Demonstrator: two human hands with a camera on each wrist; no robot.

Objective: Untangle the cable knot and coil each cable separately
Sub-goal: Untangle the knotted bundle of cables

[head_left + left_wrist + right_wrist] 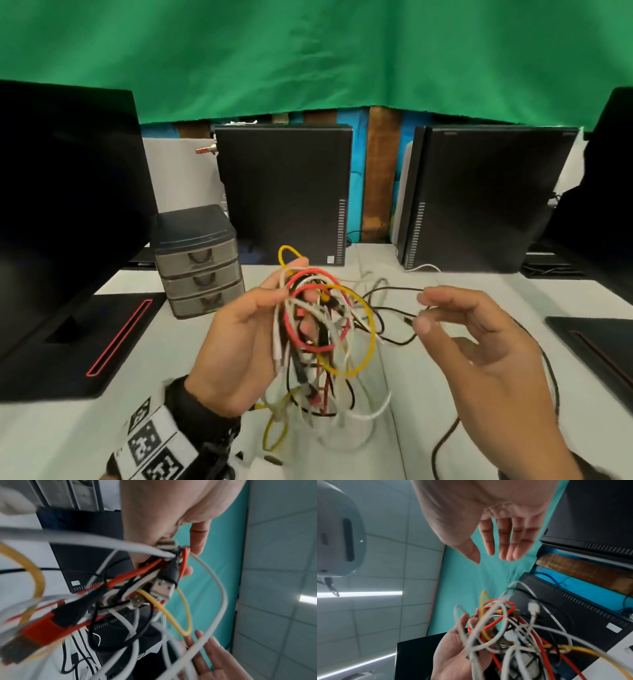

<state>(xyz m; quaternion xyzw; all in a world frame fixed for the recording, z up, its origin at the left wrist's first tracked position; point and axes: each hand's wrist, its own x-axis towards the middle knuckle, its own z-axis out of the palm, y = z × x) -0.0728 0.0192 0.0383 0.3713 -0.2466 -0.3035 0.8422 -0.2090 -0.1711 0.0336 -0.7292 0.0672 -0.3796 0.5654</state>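
Note:
A tangle of white, red, yellow and black cables [322, 329] hangs above the white table [421, 404]. My left hand [291, 291] grips its upper part, and loose loops and plugs dangle below. The left wrist view shows the fingers curled round the bundle [137, 588], with a black USB plug [164, 586] sticking out. My right hand [424, 311] hovers to the tangle's right, its fingers relaxed and apart. One thin black cable [394, 291] runs from the tangle past those fingertips. In the right wrist view my right hand [488, 557] holds nothing, above the tangle [501, 628].
A small grey drawer unit [198, 260] stands behind my left hand. Two black computer cases [284, 192] [486, 195] stand at the back. A monitor [68, 205] with its base [113, 342] is at the left, and another base [596, 342] is at the right.

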